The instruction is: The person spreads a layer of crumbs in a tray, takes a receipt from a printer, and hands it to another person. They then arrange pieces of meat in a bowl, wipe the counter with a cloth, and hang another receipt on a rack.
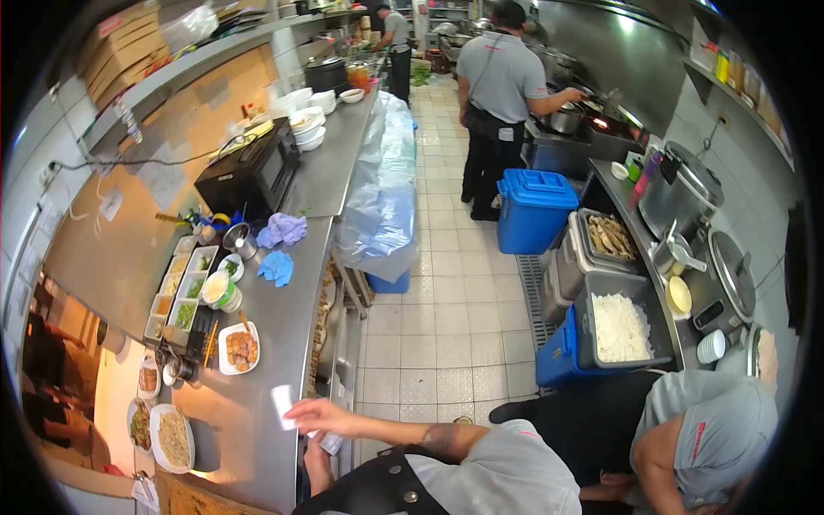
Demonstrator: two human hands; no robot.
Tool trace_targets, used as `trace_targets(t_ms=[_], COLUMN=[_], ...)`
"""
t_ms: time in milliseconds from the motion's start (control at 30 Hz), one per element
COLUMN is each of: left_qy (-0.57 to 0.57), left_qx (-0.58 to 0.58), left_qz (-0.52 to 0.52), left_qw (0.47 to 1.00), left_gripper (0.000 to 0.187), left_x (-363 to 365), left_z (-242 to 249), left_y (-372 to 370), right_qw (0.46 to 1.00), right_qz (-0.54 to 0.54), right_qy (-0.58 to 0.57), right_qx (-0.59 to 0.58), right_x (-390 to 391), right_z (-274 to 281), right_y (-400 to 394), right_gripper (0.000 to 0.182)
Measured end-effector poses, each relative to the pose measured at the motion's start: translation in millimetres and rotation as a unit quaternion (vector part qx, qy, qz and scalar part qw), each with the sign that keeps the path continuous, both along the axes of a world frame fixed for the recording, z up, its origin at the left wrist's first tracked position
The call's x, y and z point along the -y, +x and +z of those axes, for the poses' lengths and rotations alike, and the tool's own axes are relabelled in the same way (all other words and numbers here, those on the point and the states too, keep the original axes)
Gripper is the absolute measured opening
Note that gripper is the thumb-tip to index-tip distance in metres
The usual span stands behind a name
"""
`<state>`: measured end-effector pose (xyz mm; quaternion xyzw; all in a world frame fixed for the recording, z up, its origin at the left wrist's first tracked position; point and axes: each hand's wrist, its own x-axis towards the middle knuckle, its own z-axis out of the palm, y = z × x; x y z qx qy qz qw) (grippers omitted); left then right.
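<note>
At the counter's front edge, my right hand [326, 418] reaches out with closed fingers. It pinches a small white piece [282, 407] that looks like folded paper or cloth. Just below, close to my apron, is my left hand [318, 465], partly hidden under the right forearm. A whitish item [331, 442] lies against its fingers; its kind is not clear. Ahead on the steel counter [257, 408] are a square white bowl of meat in sauce [239, 348] and a larger white dish of noodle-like food [172, 438].
Garnish containers [184, 314], a black microwave [250, 169] and stacked bowls [307, 127] line the counter. A co-worker [704, 442] bends close behind me. Another person [505, 77] stands at the stove. A rice tub [620, 326] and blue bin [536, 210] flank the aisle.
</note>
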<state>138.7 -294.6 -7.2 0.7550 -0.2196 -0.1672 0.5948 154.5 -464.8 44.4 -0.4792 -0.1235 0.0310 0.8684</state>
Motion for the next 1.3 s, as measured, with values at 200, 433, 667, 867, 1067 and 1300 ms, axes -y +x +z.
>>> trace_targets(t_ms=[200,433,667,867,1067,1300], left_qy=[-0.354,-0.325,-0.113,0.019,0.187,0.164], left_qx=[-0.138,-0.051,0.05,0.091,0.075,0.019], left_qz=[0.097,0.277,0.381,0.344,0.272,0.226], left_qw=[0.92,0.903,0.916,0.934,0.941,0.96], left_gripper=[0.074,0.052,0.032,0.018,0.017,0.021], left_x=[7,47,9,-5,-3,-3], left_z=[33,90,102,98,102,96], left_y=[23,33,17,-16,-27,-25], right_qw=[0.988,0.973,0.969,0.976,0.95,0.916], right_qz=[0.095,0.185,0.227,0.009,0.153,0.224], right_qy=[0.116,0.125,0.023,-0.198,-0.242,-0.293], right_qx=[-0.029,-0.061,-0.09,0.091,0.127,0.159], right_x=[-19,17,3,-10,-11,-2], right_z=[26,27,3,17,28,23], right_y=[7,17,17,31,35,40], right_gripper=[0.028,0.028,0.026,0.037,0.029,0.029])
